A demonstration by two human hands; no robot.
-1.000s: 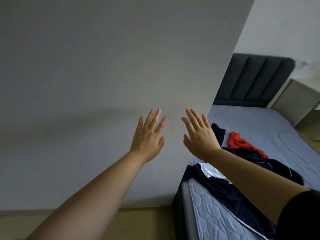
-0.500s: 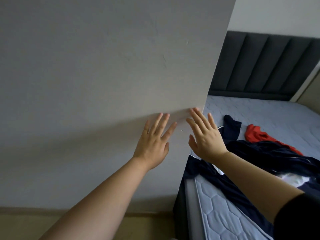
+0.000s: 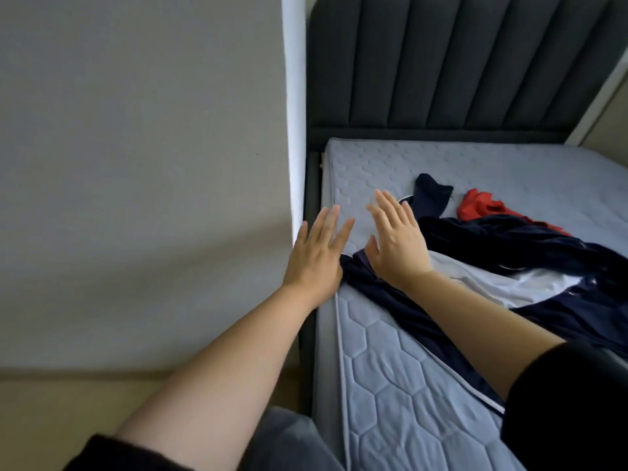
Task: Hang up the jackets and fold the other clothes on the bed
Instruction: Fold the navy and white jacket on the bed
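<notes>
Navy jacket [image 3: 492,239]: lay spread on the mattress [image 3: 407,385], well short of the headboard [image 3: 458,62], white lining up, long axis roughly parallel to the headboard, one end pointing at the mattress edge by the wall [image 3: 136,164]. Sat beneath the right hand [image 3: 396,246] and just beside the left hand [image 3: 316,260]. Both hands: flat, fingers straight and spread, aimed toward the headboard, gripped nothing; contact with cloth not discernible. Red garment [image 3: 475,207]: lay crumpled nearer the headboard than the jacket

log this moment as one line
step: nothing picked up yet | left hand: open, empty | right hand: open, above navy jacket | red garment: untouched on mattress
</notes>
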